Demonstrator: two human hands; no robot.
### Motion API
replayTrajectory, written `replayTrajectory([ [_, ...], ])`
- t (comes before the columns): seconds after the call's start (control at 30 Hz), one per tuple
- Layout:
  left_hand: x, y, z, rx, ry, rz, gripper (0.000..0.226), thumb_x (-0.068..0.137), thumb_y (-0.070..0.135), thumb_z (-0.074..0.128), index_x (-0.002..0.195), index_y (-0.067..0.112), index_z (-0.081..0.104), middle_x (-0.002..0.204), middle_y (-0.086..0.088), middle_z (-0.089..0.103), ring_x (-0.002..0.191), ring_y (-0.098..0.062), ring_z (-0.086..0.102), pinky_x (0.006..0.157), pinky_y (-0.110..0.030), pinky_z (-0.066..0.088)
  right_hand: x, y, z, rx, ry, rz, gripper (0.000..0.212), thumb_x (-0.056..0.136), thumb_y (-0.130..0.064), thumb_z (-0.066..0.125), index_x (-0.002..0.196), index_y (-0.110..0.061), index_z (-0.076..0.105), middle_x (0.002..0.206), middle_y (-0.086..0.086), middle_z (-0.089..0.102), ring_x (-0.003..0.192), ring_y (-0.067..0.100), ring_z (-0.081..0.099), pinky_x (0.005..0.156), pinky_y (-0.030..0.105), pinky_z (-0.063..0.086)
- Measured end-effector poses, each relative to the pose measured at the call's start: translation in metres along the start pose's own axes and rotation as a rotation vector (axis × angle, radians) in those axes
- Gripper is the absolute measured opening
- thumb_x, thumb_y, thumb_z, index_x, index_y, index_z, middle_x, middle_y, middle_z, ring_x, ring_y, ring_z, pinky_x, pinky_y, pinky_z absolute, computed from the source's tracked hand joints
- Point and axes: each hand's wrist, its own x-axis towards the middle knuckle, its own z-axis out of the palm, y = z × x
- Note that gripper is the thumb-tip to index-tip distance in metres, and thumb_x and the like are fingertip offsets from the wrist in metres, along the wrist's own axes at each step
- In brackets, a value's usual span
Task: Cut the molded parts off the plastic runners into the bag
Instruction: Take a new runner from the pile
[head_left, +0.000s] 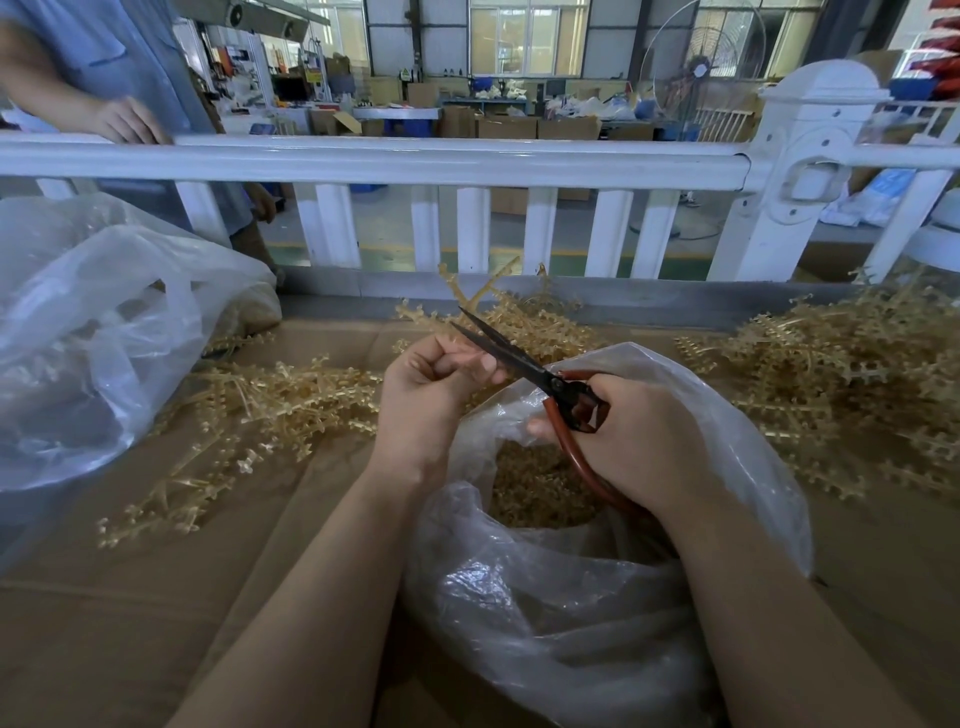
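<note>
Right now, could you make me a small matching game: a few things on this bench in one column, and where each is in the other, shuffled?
Things:
1. scissors
2. open bag of cut parts
3. runner pile
4. big crumpled bag

Places:
A. far left of the bench
B. held in the right hand
C. right side of the bench
D. nearest the person, under both hands

Pairs: 1-B, 2-D, 3-C, 4-A

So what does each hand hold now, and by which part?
The right hand grips the scissors by their red handle loops, blades open. The left hand has its fingers curled at the blades, probably pinching a runner piece, but it cannot be told.
</note>
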Motion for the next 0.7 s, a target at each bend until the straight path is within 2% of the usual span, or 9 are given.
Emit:
replayTrajectory([
  [0.13,-0.0009,0.0006,0.0011,0.083,-0.003,0.006,0.025,0.088,-0.007,0.064,0.074,0.013,0.068,0.075,-0.007,0.072,0.073,-0.017,0.069,0.073,-0.024,0.055,-0.0013,0.0034,-0.0002,-0.045,0.058,-0.054,0.072,0.077,-0.084,0.042,0.095,-0.022,0.074,0.085,-0.013,0.072,0.069,0.000,0.055,0.070,0.010,0.044],
  [0.2,-0.0021,0.0005,0.0018,0.111,-0.012,0.012,0.030,0.090,-0.006,0.062,0.071,0.016,0.071,0.075,-0.006,0.072,0.073,-0.016,0.069,0.073,-0.023,0.055,-0.0014,0.0037,-0.0006,-0.037,0.059,-0.055,0.072,0.078,-0.083,0.042,0.097,-0.021,0.074,0.088,-0.011,0.073,0.071,0.000,0.055,0.072,0.011,0.043],
  [0.3,-0.0028,-0.0013,0.0015,0.151,-0.024,0.028,0.012,0.092,-0.006,0.060,0.084,-0.003,0.068,0.077,-0.010,0.071,0.074,-0.016,0.067,0.073,-0.023,0.054,-0.0011,0.0025,-0.0008,-0.061,0.046,-0.050,0.059,0.079,-0.076,0.054,0.096,-0.023,0.072,0.088,-0.013,0.072,0.070,-0.002,0.052,0.069,0.004,0.035],
  [0.37,-0.0025,-0.0029,0.0002,0.165,-0.024,0.034,0.008,0.092,-0.007,0.058,0.088,-0.009,0.065,0.075,-0.009,0.070,0.073,-0.016,0.066,0.073,-0.023,0.054,-0.0010,0.0011,-0.0013,-0.052,0.058,-0.048,0.060,0.077,-0.080,0.053,0.095,-0.026,0.071,0.083,-0.021,0.065,0.066,-0.005,0.050,0.064,0.002,0.033],
  [0.47,-0.0030,-0.0023,0.0004,0.174,-0.042,0.044,0.007,0.092,-0.008,0.058,0.088,-0.011,0.063,0.074,-0.008,0.067,0.073,-0.016,0.063,0.072,-0.024,0.052,-0.0007,-0.0012,-0.0019,-0.044,0.073,-0.035,0.066,0.073,-0.088,0.042,0.093,-0.030,0.067,0.078,-0.029,0.052,0.062,-0.012,0.044,0.061,0.002,0.028],
  [0.53,-0.0038,-0.0008,0.0018,0.174,-0.050,0.052,0.007,0.092,-0.008,0.058,0.090,-0.012,0.062,0.076,-0.009,0.066,0.073,-0.014,0.062,0.072,-0.023,0.052,0.0002,-0.0005,-0.0017,-0.027,0.064,-0.035,0.069,0.071,-0.089,0.040,0.095,-0.030,0.067,0.081,-0.028,0.054,0.066,-0.008,0.048,0.063,0.003,0.030],
  [0.7,-0.0053,0.0028,0.0052,0.173,-0.035,0.052,0.018,0.090,-0.011,0.058,0.080,0.000,0.066,0.074,-0.009,0.068,0.069,-0.012,0.064,0.067,-0.021,0.052,0.0001,0.0026,-0.0017,-0.038,0.050,-0.057,0.056,0.076,-0.079,0.057,0.098,-0.029,0.069,0.085,-0.022,0.065,0.071,-0.004,0.053,0.065,0.002,0.033],
])
